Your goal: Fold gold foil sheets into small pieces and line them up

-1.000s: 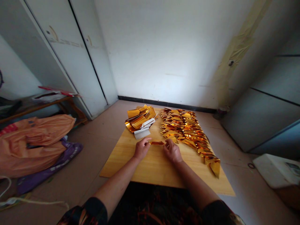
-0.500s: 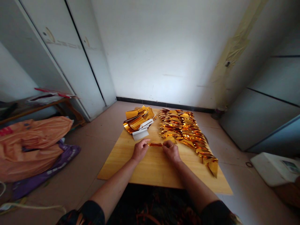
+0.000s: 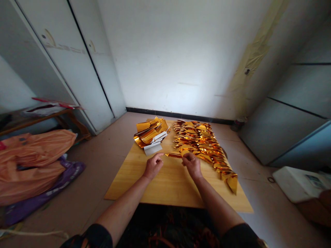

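Note:
My right hand (image 3: 192,165) pinches one end of a small folded strip of gold foil paper (image 3: 173,155), which points left above the board. My left hand (image 3: 154,165) is beside the strip's free end, its fingers curled in and a small gap between them and the paper; nothing shows in it. Beyond my left hand lies a loose pile of gold foil sheets (image 3: 152,132), some with their white backs up. Several rows of folded gold foil pieces (image 3: 196,137) overlap along the right side. All of it rests on a wooden board (image 3: 168,187).
To the left, an orange plastic bag (image 3: 33,151) and a purple bag (image 3: 62,175) lie on the floor by a low wooden table. Grey cabinets (image 3: 85,69) and a white wall stand behind. At the right are a grey fridge-like unit (image 3: 284,120) and a white foam box (image 3: 297,182).
My left hand has let go of the foil strip. With the strip in it, my right hand has moved slightly away from my left hand. The camera view has shifted a little.

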`<act>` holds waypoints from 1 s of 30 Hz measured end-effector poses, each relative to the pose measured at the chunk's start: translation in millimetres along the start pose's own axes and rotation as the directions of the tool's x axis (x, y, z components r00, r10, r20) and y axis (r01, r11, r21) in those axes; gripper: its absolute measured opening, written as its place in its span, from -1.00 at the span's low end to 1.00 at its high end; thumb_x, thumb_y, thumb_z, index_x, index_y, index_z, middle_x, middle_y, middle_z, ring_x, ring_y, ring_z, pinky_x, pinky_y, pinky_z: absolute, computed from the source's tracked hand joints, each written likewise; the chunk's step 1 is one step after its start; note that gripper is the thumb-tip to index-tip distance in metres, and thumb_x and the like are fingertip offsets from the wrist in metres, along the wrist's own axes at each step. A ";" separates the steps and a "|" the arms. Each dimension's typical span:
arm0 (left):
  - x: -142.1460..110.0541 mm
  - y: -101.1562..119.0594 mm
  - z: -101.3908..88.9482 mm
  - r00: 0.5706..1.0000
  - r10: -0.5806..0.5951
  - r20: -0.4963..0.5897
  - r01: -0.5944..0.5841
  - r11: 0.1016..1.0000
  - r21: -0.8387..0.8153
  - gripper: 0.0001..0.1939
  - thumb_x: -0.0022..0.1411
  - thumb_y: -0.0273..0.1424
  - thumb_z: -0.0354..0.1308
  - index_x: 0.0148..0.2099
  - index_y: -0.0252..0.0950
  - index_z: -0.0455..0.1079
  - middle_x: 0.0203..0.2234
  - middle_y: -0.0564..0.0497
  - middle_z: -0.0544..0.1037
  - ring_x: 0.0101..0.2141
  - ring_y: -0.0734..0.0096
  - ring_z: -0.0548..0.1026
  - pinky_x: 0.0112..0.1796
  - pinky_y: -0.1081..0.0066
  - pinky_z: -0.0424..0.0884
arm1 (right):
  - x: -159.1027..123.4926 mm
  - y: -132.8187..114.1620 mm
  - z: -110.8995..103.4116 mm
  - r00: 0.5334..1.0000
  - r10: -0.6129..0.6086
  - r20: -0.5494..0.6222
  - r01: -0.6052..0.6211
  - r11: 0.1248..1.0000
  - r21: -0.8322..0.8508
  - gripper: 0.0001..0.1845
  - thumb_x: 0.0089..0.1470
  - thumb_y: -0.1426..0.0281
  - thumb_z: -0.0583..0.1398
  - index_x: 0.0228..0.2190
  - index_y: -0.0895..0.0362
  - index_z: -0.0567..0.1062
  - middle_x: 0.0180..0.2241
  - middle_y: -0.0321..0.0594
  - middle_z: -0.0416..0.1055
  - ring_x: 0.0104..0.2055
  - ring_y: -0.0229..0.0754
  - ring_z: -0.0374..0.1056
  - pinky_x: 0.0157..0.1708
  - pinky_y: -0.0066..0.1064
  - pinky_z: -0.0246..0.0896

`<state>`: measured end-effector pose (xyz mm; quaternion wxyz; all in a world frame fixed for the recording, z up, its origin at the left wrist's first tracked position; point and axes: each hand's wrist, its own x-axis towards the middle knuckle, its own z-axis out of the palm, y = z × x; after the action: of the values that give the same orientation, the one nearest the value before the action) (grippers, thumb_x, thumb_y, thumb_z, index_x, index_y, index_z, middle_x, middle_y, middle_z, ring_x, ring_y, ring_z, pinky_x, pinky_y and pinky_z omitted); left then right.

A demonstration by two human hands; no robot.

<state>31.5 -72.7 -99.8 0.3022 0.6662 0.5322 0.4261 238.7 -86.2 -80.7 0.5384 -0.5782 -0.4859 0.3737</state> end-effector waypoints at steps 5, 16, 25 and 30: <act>-0.3 -1.1 -1.0 1.000 0.009 0.016 -0.009 1.000 -0.005 -0.61 0.02 -0.45 0.00 -0.09 -0.35 0.45 -0.57 0.12 0.42 -0.52 0.51 0.37 -0.43 0.54 0.30 | 7.0 -3.7 -26.9 0.998 -0.039 -0.054 0.035 0.996 -0.079 -0.78 -0.19 0.20 0.18 -0.54 0.11 0.39 -0.68 -0.37 0.33 -0.61 -0.23 0.31 -0.58 -0.46 0.20; -1.0 0.0 -1.0 1.000 0.025 0.010 -0.025 0.999 0.034 -0.65 0.02 -0.49 0.01 -0.15 -0.36 0.48 -0.55 0.10 0.48 -0.49 0.49 0.42 -0.41 0.54 0.32 | 39.4 -6.5 -106.2 0.956 -0.238 -0.171 0.112 0.836 -0.537 -0.73 -0.13 0.19 0.12 -0.51 0.12 0.49 -0.51 -0.22 0.48 -0.45 -0.16 0.34 -0.41 -0.43 0.14; -1.1 -4.1 0.1 0.999 0.044 0.010 -0.045 0.996 0.081 -0.67 0.05 -0.50 0.00 -0.16 -0.33 0.49 -0.50 0.07 0.52 -0.47 0.48 0.44 -0.41 0.53 0.35 | 67.4 -6.9 -84.6 0.957 -0.212 -0.200 0.021 0.735 -0.678 -0.81 -0.09 0.35 0.12 -0.47 0.09 0.54 -0.46 -0.26 0.51 -0.43 -0.20 0.34 -0.43 -0.48 0.08; -1.7 -3.6 -0.2 0.999 0.034 0.015 -0.035 0.996 0.083 -0.67 0.05 -0.50 0.00 -0.15 -0.32 0.48 -0.51 0.07 0.52 -0.47 0.48 0.45 -0.42 0.54 0.34 | 81.5 -10.7 -66.8 0.957 -0.153 -0.245 -0.079 0.676 -0.732 -0.82 -0.05 0.39 0.13 -0.45 0.08 0.56 -0.46 -0.24 0.51 -0.43 -0.21 0.33 -0.46 -0.50 0.02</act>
<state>29.6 -73.5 -103.2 0.2703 0.6904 0.5357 0.4040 321.0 -25.4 -53.3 0.3322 -0.7831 -0.5235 0.0480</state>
